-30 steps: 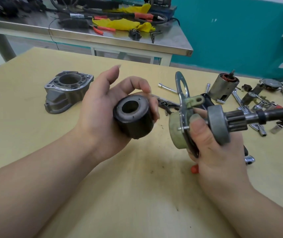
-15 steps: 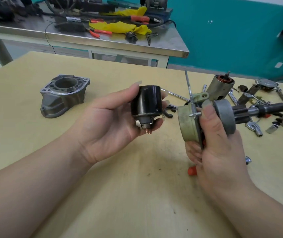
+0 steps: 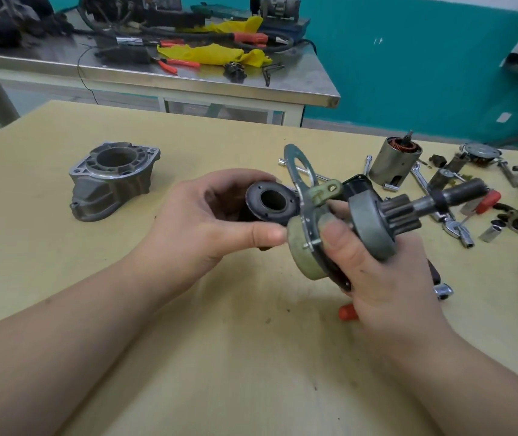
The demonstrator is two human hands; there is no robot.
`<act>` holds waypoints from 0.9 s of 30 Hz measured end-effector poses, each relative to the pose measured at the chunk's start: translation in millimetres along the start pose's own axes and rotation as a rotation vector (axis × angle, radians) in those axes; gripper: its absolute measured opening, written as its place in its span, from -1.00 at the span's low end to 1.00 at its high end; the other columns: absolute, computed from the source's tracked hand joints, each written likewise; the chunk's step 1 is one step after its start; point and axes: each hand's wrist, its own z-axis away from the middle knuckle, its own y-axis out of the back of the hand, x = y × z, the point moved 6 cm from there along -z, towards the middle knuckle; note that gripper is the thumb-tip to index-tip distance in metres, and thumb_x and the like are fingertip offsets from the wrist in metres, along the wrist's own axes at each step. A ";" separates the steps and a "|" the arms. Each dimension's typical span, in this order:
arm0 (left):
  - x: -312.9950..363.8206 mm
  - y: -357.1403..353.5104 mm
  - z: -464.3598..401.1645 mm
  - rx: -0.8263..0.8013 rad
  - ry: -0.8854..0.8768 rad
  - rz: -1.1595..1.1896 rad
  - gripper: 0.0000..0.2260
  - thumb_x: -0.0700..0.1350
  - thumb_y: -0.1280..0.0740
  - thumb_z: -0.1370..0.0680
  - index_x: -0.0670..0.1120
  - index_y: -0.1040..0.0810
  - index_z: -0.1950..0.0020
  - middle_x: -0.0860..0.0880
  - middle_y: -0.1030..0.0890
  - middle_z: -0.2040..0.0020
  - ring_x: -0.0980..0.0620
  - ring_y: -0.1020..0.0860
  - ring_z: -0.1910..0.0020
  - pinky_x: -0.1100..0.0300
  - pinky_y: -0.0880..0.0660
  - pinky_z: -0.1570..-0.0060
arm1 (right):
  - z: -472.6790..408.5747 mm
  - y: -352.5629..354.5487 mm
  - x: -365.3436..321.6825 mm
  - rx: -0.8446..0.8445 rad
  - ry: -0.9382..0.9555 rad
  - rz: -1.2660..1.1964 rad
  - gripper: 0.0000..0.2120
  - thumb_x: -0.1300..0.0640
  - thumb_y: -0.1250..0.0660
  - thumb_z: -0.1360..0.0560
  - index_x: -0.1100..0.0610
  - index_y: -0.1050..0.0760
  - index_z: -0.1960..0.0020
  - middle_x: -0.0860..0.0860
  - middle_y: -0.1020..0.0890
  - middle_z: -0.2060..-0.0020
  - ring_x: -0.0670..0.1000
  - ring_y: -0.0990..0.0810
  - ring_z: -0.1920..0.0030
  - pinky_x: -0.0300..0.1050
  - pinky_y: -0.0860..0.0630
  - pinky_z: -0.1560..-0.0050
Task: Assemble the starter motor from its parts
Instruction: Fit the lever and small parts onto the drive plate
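My left hand [image 3: 217, 221] grips a black cylindrical solenoid [image 3: 272, 202], its open bore turned up toward me. Its right end touches the metal plate of the drive assembly [image 3: 371, 221], which my right hand [image 3: 377, 278] holds by the grey clutch drum, pinion gear and shaft pointing right. That assembly carries a round greenish disc, a thin steel plate with a large hole, and a greenish fork lever [image 3: 325, 191]. A grey cast aluminium nose housing [image 3: 113, 180] sits on the table at left. An armature and field case [image 3: 396, 165] stands at back right.
Wrenches, sockets, brackets and small motor parts [image 3: 459, 212] lie scattered over the right side of the yellow wooden table [image 3: 188, 357]. A red-handled tool [image 3: 347, 311] lies under my right hand. A steel bench [image 3: 188, 80] with cables, pliers and yellow cloth stands behind.
My left hand turned the solenoid from terminal end down to bore facing me and brought it right against the plate. My right hand tilted the drive assembly and lowered it slightly.
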 end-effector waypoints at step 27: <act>-7.7 -8.6 4.1 -0.071 0.245 -0.020 -0.13 0.69 -0.07 -0.40 -0.03 -0.75 -0.03 -0.28 -0.73 0.03 -0.33 -0.72 0.09 -0.22 -0.68 0.18 | -1.0 -7.0 14.4 -0.298 -0.149 0.219 -0.43 -0.32 -0.60 -0.22 -0.14 -0.56 -0.14 -0.18 -0.71 0.02 -0.10 -0.72 -0.01 -0.16 -0.66 0.05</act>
